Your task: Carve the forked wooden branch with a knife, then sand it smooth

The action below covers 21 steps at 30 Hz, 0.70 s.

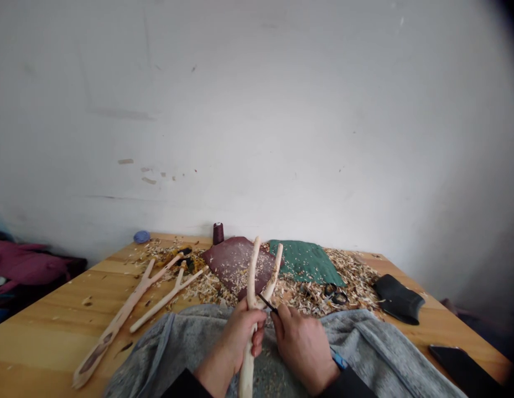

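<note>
My left hand (pixel 240 331) is wrapped round the stem of a peeled, forked branch (pixel 251 282), just below its fork. The branch stands nearly upright, with two pale prongs pointing away from me. Closed in my right hand (pixel 303 344) is a carving knife (pixel 268 304), its narrow dark blade lying at the base of the right prong. My fingers hide most of its handle. Something blue (pixel 338 359) shows beside my right wrist; whether it belongs to the knife I cannot tell. A grey cloth (pixel 190 331) with wood bits on it covers my lap below both hands.
On the wooden table (pixel 45 315), two more forked branches, a long one (pixel 124 309) and a shorter one (pixel 169 296), lie left. Wood shavings (pixel 356 271) surround maroon (pixel 229 260) and green sheets (pixel 306 260), black scissors (pixel 337 296) and a thread cone (pixel 218 234). Right: black curved piece (pixel 398 298), phone (pixel 464 365).
</note>
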### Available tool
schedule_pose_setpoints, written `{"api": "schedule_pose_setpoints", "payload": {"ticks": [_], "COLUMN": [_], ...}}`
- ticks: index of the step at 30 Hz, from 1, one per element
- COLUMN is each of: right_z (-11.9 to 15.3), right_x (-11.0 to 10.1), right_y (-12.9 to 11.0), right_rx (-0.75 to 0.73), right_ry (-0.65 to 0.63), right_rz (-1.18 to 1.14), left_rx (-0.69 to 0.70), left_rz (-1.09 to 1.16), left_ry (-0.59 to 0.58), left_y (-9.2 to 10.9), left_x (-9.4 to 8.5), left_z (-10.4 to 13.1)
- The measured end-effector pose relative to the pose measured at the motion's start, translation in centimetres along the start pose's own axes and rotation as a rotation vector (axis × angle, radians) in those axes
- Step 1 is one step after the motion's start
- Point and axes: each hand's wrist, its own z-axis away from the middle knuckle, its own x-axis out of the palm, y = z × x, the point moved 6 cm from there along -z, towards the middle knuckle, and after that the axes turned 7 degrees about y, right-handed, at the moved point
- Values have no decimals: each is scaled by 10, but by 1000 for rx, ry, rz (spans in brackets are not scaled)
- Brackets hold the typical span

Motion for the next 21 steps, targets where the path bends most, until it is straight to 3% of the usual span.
{"api": "schedule_pose_setpoints", "payload": {"ticks": [6, 11, 17, 21], "right_z": [-5, -2, -6, -3], "right_x": [-6, -5, -6, -4], "right_y": [24, 7, 20, 10], "right_rx": [125, 12, 113, 62], "right_ry": [35, -6, -2, -42], "right_rz": [44, -16, 36, 4], "left_rx": [-3, 19, 91, 126], "left_rz": [-53, -102, -252, -302], "left_ry": [-28, 18, -4, 40], "left_y": [1, 1, 2, 0], "left_x": [3, 0, 3, -1], "left_z": [6, 4, 7, 4]}}
